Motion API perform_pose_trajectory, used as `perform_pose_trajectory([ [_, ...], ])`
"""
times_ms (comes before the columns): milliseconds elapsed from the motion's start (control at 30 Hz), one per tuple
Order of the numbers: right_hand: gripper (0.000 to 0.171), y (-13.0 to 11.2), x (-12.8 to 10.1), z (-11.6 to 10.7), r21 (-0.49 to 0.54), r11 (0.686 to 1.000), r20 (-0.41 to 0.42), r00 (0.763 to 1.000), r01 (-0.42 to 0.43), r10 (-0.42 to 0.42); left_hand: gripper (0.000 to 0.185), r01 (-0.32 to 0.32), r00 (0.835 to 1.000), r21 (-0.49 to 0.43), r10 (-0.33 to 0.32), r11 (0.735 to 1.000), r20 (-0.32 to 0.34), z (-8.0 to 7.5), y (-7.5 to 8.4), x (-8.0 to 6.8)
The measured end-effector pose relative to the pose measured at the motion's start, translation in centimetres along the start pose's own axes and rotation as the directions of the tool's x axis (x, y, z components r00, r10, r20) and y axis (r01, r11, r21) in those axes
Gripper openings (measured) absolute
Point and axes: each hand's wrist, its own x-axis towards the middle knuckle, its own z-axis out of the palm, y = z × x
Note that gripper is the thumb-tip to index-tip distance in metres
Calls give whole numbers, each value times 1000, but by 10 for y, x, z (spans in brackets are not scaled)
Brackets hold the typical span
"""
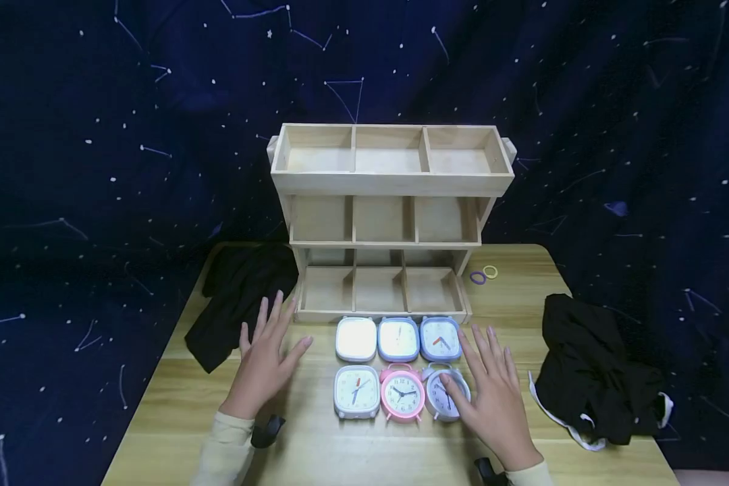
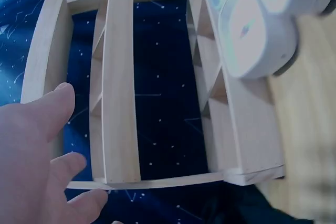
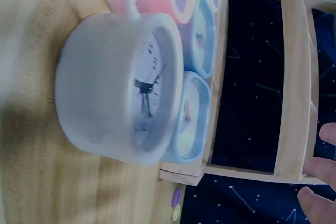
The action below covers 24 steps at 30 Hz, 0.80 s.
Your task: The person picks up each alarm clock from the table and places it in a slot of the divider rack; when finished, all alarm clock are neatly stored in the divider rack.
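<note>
Left hand [image 1: 264, 363], right hand [image 1: 495, 398] spread, empty; the lavender clock [image 1: 439, 398] at five o'clock — probably light, rigid; grip its sides.

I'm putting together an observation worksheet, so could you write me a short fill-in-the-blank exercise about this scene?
1. The six clocks stand in ____ rows in front of the wooden rack.
2. In the row nearest the person, the middle clock is ____.
3. To the right of the wooden rack, a small yellow ring lies beside a ____ one.
4. The black cloth on the right has a ____ edge.

Missing words: two; pink; purple; white.
</note>
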Motion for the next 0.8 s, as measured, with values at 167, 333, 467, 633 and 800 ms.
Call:
perform_pose_trajectory([
  [167,86,2,-4,4,7,1000,-4,1000,6,-6,94,-10,1000,-139,13,990,24,-10,-7,37],
  [333,85,4,-8,7,10,1000,7,1000,0,0,106,-19,1000,-240,24,970,17,-10,-22,85],
  [467,86,6,-13,10,13,1000,28,1000,-12,11,114,-31,999,-248,28,968,-16,-9,-35,123],
  [633,85,8,-20,14,16,999,69,997,-34,33,120,-40,998,-314,22,949,-61,-7,-45,162],
  [800,91,11,-26,21,-8,999,113,992,-50,50,123,-57,997,-441,24,896,-79,-4,-48,185],
])
